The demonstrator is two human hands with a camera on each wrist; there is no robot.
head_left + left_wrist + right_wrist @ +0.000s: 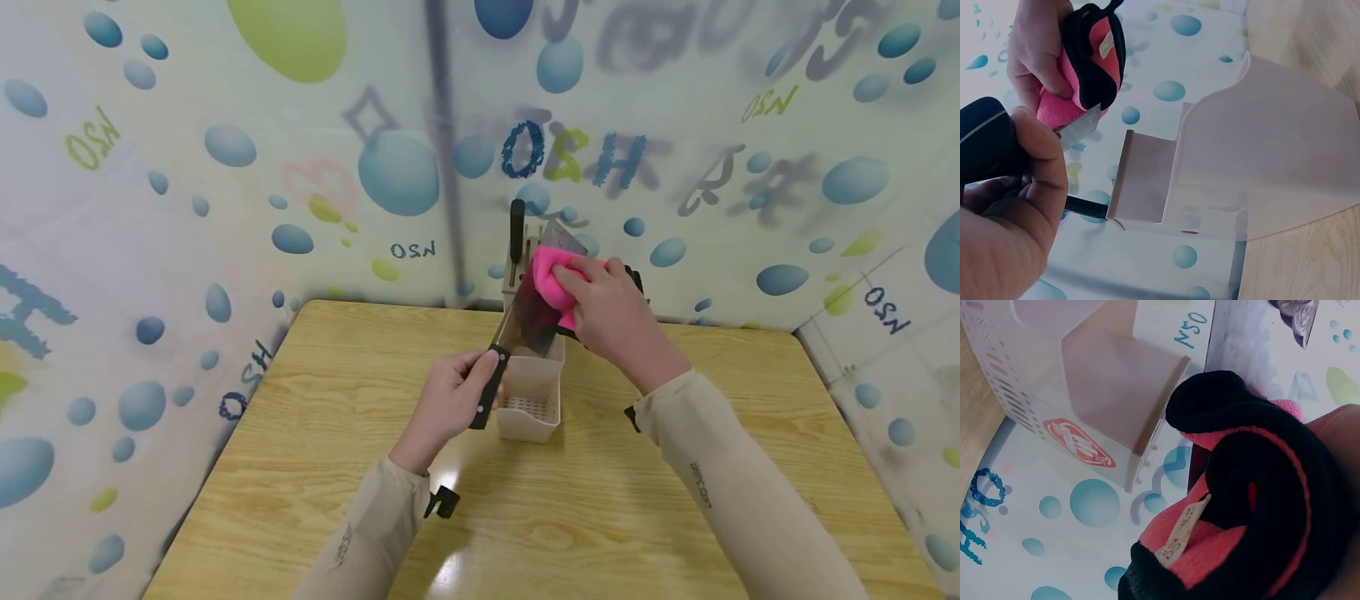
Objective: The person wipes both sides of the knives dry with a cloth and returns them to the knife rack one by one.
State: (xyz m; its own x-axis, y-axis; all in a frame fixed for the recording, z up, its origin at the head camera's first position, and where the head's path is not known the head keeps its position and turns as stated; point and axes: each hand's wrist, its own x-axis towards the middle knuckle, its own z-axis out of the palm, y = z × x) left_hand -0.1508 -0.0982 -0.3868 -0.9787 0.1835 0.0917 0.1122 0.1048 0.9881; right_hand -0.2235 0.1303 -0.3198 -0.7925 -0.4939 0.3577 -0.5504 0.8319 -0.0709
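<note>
A cleaver [534,321] with a broad metal blade and a riveted black handle is raised over the holder, its blade slanting up and away to the right. My left hand [447,398] grips that handle [985,140]. In my right hand [617,317] is a bunched cloth [553,287], pink on one side and black on the other, which lies against the blade. The right wrist view shows the cloth [1272,487] folded over, with a small white label; most of the fingers are hidden there. The holder [528,427] is beige plastic and stands below.
A black-handled tool [517,233] stands upright in a slot at the back of the holder. The wooden table [337,375] meets a wall [300,167] with a bubble pattern close behind the holder. Side walls rise at left and right.
</note>
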